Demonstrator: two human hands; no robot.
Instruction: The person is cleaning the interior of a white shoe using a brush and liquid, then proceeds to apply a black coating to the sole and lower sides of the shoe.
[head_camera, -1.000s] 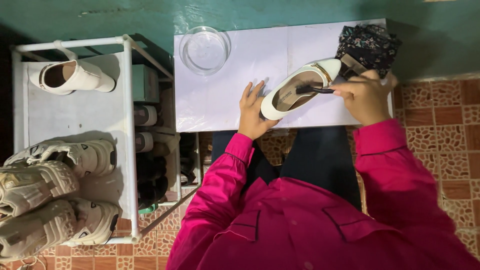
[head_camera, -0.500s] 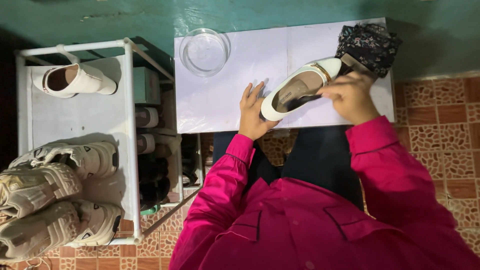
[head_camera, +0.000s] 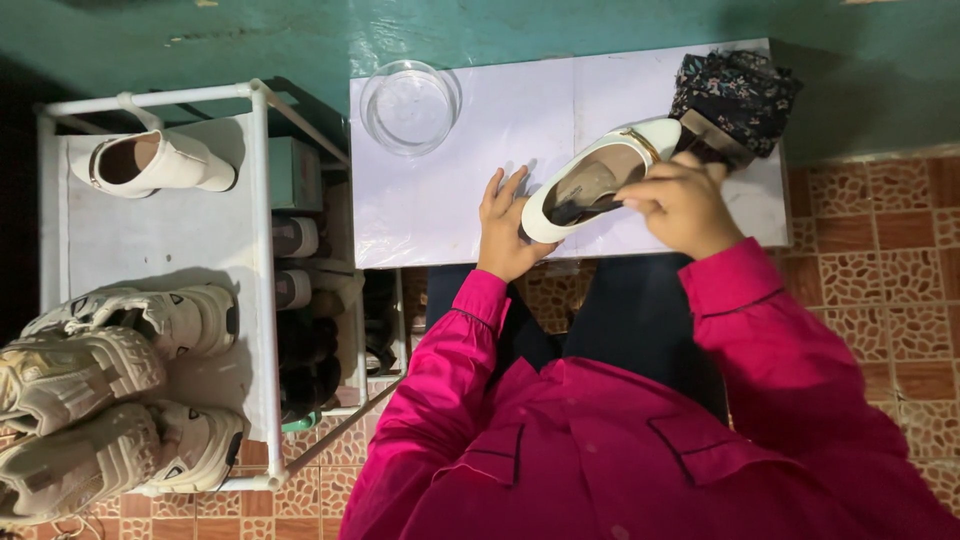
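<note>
A cream flat shoe (head_camera: 600, 170) lies tilted on the white table (head_camera: 450, 200). My left hand (head_camera: 505, 225) steadies its toe end, fingers spread against the shoe. Over the shoe's opening, my right hand (head_camera: 680, 205) grips a small dark tool (head_camera: 580, 207) whose tip reaches inside the shoe. Beside the heel, at the table's right end, lies a dark patterned cloth (head_camera: 735, 95).
A clear glass bowl (head_camera: 408, 105) stands at the table's far left. A white shoe rack (head_camera: 255, 290) to the left carries a cream shoe (head_camera: 150, 165) and several chunky sneakers (head_camera: 110, 390); darker shoes sit on lower shelves. Tiled floor lies to the right.
My right hand has slid left along the shoe with the dark tool, now deeper inside the opening. The left hand and shoe stay put.
</note>
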